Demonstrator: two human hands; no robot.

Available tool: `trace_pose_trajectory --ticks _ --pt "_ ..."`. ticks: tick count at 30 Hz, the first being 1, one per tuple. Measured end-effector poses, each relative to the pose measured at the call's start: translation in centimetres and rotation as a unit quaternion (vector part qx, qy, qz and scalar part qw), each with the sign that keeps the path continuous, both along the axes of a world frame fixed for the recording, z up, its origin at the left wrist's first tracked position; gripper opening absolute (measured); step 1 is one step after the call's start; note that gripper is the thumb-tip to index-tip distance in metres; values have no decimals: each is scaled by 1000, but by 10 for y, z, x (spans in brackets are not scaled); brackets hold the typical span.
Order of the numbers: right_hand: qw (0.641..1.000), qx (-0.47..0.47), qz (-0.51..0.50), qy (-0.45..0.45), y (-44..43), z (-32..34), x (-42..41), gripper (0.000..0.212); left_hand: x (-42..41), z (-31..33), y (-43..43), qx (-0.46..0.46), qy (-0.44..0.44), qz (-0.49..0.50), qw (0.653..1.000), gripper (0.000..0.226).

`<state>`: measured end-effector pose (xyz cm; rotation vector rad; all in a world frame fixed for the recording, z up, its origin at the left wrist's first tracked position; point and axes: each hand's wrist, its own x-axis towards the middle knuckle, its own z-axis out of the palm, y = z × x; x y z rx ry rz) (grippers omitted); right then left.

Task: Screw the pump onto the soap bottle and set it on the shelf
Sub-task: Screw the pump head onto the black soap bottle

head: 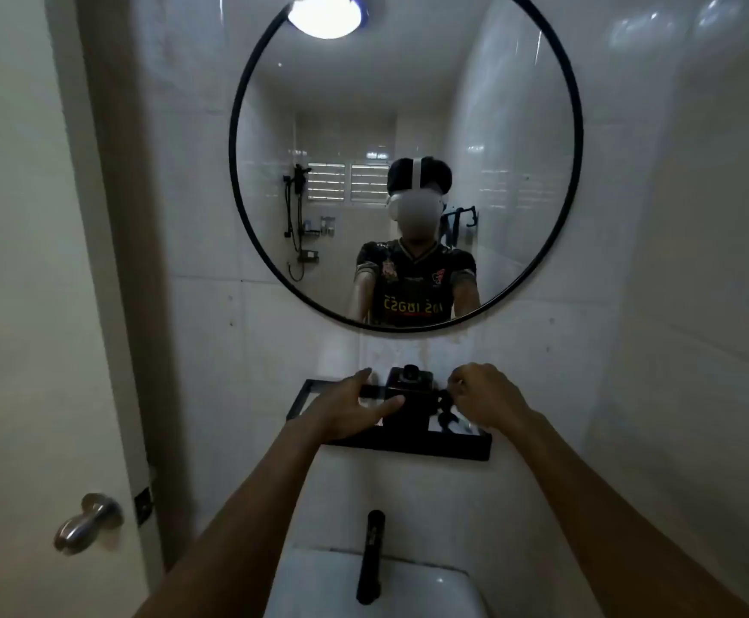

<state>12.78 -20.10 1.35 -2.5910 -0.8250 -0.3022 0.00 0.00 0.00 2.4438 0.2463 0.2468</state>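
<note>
Just below the centre of the frame we have the soap bottle [409, 396] standing upright on the black shelf [412, 448] under the round mirror [406, 160]. It is a dark, squarish bottle with its neck open at the top; no pump sits on it yet. Our left hand [354, 410] is spread loosely around its left side, thumb lying across the front face and fingers reaching behind — cupping it, though we cannot tell how firmly it presses. Our right hand [484, 394] is clenched just to the right of the bottle, pinching something small and dark; it may be the pump [446, 405], but blur hides its shape.

We judge the bottle stiff and fairly heavy if filled, with flat sides that give a steady hold; a film of soap would make it slippery. The best grip is low around the body, leaving the neck free for threading. The pump is light and should be turned by its collar, not the spout.

Lower in the frame, a black tap [370, 557] rises over the white basin [430, 586], and a door knob [87, 521] shows at lower left.
</note>
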Motion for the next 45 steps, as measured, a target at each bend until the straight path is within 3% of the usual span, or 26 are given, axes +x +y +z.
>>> trace_pose_trajectory --ticks 2,7,12,22,26,36,41,45 --pt "1000 -1 0 9 -1 -2 3 22 5 -6 2 -36 -1 -12 999 104" --pt "999 -22 -6 26 2 -12 11 35 20 -23 8 -38 -5 -19 999 109" --pt "998 -31 -1 50 5 -12 17 23 28 -22 10 -65 -38 -59 995 96" --pt "997 17 12 74 6 -14 22 29 33 -24 13 -122 -49 -67 989 90" --pt "996 53 8 74 4 -8 15 20 33 -25 14 -138 -54 -68 987 80" --pt "985 160 1 66 -2 2 -2 14 33 -29 22 -147 -50 -50 987 81" --pt "978 206 1 47 -7 6 -6 15 35 -32 24 -142 -62 -51 987 96" --pt "962 268 9 43 -11 10 -9 14 37 -33 26 -137 -63 -53 987 96"
